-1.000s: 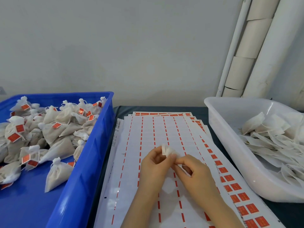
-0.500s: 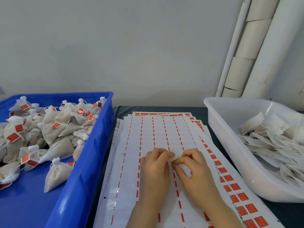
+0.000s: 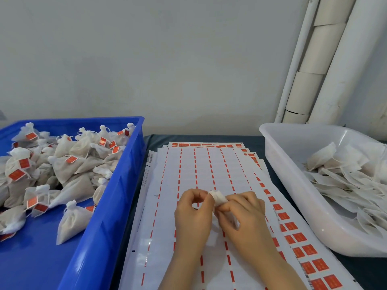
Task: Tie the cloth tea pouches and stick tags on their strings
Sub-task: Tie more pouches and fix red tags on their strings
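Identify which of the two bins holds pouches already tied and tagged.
The blue bin on the left: its tied pouches are bunched at the neck and carry red tags, while the white bin's flat pouches show none.

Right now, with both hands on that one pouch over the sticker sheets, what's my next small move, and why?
Probably cinch the neck of the pouch shut: the left hand and right hand both pinch its bunched top, and no red tag shows on it. The red tags on the sheets to the right likely come after.
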`<state>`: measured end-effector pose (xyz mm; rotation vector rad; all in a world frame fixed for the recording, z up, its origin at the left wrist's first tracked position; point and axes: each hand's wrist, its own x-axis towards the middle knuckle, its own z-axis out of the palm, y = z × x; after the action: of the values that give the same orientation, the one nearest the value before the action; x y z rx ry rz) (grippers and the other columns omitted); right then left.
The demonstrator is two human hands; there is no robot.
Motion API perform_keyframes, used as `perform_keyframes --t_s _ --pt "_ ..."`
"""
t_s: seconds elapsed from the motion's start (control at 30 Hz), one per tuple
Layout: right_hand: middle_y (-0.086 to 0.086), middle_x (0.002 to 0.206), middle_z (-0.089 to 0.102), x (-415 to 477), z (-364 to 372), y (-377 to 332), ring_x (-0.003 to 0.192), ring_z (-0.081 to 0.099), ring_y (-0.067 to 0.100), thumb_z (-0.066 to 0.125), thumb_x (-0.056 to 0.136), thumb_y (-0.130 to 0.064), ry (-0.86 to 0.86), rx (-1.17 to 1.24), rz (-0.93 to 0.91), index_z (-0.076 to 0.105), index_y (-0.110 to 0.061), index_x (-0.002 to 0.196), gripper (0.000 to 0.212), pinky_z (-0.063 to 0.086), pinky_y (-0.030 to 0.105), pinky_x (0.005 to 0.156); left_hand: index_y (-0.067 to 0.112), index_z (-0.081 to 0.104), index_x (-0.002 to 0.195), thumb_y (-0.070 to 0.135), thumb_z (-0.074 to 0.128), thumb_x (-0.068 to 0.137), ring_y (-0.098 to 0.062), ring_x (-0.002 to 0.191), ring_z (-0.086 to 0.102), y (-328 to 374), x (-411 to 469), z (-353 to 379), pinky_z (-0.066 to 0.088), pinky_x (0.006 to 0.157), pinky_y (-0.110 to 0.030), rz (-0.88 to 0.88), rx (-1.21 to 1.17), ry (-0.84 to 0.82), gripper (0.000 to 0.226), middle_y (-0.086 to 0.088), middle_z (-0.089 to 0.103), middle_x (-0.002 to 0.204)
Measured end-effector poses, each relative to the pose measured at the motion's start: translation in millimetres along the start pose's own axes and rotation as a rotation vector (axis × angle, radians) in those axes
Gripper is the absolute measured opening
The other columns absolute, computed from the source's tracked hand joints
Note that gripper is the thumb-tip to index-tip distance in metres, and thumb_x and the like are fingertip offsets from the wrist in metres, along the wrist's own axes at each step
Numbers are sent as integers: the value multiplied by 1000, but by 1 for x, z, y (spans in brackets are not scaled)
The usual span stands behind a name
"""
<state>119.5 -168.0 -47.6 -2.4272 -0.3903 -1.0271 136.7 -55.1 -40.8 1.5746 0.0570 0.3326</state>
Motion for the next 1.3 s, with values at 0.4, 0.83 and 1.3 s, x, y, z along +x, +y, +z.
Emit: perform_keyframes --t_s 0.4,0.83,1.3 --pt "-6 82 66 0 4 -6 84 45 10 58 81 -31 39 -150 -144 69 -18 78 19 32 22 73 27 71 91 15 54 94 12 82 61 3 4 0 43 57 0 -128 -233 -79 21 25 70 84" --pt "-29 94 56 -5 -2 -6 107 41 -2 70 79 -22 -126 284 196 64 -29 75 10 27 16 88 30 56 74 14 66 85 -4 79 56 -3 -1 -1 42 65 -9 279 201 15 22 11 59 80" --pt "-5 83 67 -1 11 -7 87 43 14 81 67 -21 91 -268 -63 71 -18 79 17 28 29 76 48 74 70 27 69 84 21 89 57 7 0 -4 42 66 -5 -132 -170 -90 26 36 67 93"
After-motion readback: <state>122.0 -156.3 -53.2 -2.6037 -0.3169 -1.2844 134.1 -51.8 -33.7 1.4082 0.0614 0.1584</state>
